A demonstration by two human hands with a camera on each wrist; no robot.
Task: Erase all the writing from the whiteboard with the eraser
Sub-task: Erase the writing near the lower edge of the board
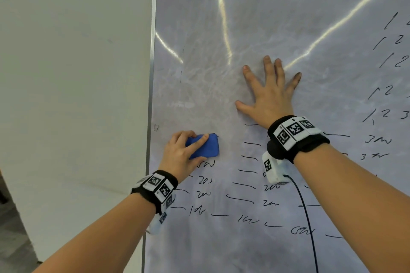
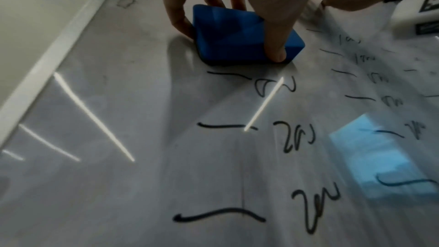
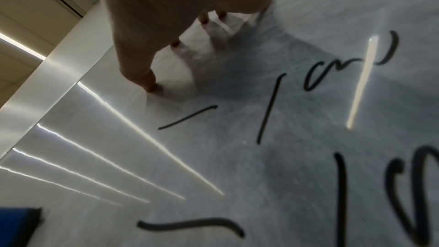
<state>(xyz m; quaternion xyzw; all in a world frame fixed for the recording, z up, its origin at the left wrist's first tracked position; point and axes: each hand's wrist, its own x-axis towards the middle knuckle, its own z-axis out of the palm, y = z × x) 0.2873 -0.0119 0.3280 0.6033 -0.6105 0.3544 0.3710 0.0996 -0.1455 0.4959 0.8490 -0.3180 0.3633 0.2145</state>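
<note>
My left hand [image 1: 184,150] grips the blue eraser [image 1: 207,146] and holds it flat against the whiteboard [image 1: 221,29] near its left edge. In the left wrist view the thumb and fingers [image 2: 275,44] curl round the eraser [image 2: 232,37], with black writing [image 2: 292,138] just below it. My right hand [image 1: 269,93] lies flat on the board with fingers spread, right of the eraser. Rows of black dashes and numbers [image 1: 248,190] fill the lower board, and more numbers [image 1: 386,55] run down the right side. The upper left of the board is smeared grey.
The board's metal frame [image 1: 150,95] runs vertically at the left, with a plain white wall [image 1: 73,73] beyond it. A black cable [image 1: 308,217] hangs from my right wrist camera. Ceiling lights glare off the board [image 1: 221,11].
</note>
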